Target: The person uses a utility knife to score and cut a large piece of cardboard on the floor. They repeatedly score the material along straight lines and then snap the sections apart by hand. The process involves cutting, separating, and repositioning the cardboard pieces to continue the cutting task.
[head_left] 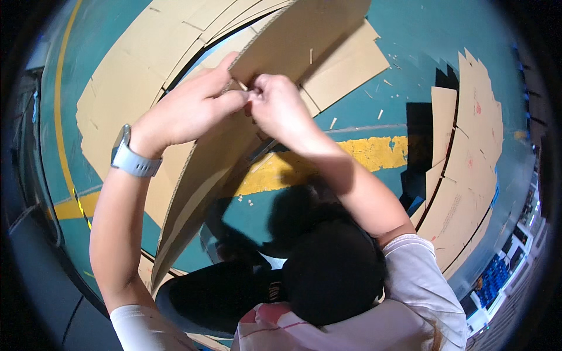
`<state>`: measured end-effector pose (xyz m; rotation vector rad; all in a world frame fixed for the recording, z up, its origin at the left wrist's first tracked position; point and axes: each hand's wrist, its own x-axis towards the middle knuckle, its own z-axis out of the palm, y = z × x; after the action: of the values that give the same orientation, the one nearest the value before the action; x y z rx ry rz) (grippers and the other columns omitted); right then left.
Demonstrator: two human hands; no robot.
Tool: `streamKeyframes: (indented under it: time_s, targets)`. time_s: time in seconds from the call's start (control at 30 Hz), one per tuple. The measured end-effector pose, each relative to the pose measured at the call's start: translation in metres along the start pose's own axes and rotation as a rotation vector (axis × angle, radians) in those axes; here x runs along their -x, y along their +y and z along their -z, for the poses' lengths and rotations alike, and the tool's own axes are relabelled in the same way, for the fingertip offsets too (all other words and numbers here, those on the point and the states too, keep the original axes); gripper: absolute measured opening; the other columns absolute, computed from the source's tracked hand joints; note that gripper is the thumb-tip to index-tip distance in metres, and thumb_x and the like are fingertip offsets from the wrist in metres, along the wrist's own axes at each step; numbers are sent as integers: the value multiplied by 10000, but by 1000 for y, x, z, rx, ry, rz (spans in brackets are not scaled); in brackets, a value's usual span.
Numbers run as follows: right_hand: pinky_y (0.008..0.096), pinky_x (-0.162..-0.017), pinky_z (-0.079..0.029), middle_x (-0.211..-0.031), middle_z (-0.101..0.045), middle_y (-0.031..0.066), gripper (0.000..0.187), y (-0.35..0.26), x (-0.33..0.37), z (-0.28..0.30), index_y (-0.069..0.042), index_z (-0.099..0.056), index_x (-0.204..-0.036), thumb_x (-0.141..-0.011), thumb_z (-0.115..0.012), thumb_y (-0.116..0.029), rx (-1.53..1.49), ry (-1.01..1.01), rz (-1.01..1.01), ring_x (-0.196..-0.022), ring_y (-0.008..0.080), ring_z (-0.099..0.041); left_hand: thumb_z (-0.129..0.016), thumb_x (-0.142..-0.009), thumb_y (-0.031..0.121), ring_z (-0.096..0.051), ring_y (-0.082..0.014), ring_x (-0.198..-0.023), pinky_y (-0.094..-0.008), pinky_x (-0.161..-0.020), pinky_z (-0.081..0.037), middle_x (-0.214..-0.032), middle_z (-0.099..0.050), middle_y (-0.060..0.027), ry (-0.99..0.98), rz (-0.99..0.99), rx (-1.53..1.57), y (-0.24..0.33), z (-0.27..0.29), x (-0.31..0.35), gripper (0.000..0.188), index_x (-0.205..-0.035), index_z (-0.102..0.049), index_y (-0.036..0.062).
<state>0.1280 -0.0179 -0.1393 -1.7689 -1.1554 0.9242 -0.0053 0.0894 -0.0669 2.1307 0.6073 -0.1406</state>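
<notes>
A large brown cardboard sheet (293, 44) stands on edge, tilted, running from the lower left to the top of the view. My left hand (187, 111) is closed over its corrugated left edge, and the thumb reaches across toward my other hand. Against the face of the sheet, my right hand (280, 108) is closed with its fingertips pinched beside the left thumb tip. What lies in that pinch is hidden by the fingers. A small slot (311, 55) is cut in the sheet above the right hand.
Flat cardboard sheets (129, 76) with slits lie at the left, and another piece (348, 67) lies beyond the held sheet. More stacked cardboard (474, 134) lies at the right. Small scraps (333, 123) litter the green floor (427, 35), which has yellow markings (374, 153).
</notes>
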Motion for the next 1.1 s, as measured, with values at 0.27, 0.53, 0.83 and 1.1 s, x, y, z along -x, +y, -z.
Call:
streamKeyframes:
  time_s: [0.27, 0.53, 0.83, 1.1]
  targets:
    - [367, -616, -504, -739, -556, 70, 157, 2, 23, -3, -89, -529, -780, -733, -673, -132, 185, -34, 896, -719, 243, -593, -512, -907, 204, -570, -296, -996, -364, -917, -433, -1060, -603, -205, -50, 201, 78, 20, 16, 19, 353, -1172, -577, -20]
    - [380, -663, -510, -860, -584, 104, 221, 49, -14, 49, -45, -517, -914, -942, -580, -255, -49, 130, 323, -769, 251, -619, -525, -933, 263, -528, -258, -1153, -341, -995, -393, -1270, -560, -166, -268, 357, 188, 39, 41, 57, 462, -1311, -511, -3]
    - [412, -884, -474, -1160, -506, 242, 398, 53, -71, 12, 55, -431, -1172, -911, -595, -198, -252, 164, 229, -1013, 349, -591, -611, -872, 429, -534, -159, -1106, -271, -969, -393, -1202, -598, -112, 185, 395, 475, 23, 32, -45, 537, -1215, -600, 16]
    - [439, -920, -444, -1147, -498, 255, 413, 56, -70, 11, 58, -430, -1157, -883, -616, -188, -380, 133, 212, -1061, 402, -550, -602, -842, 374, -563, -153, -1011, -284, -910, -425, -1083, -631, -85, 178, 359, 435, 27, 33, -50, 488, -1156, -610, 2]
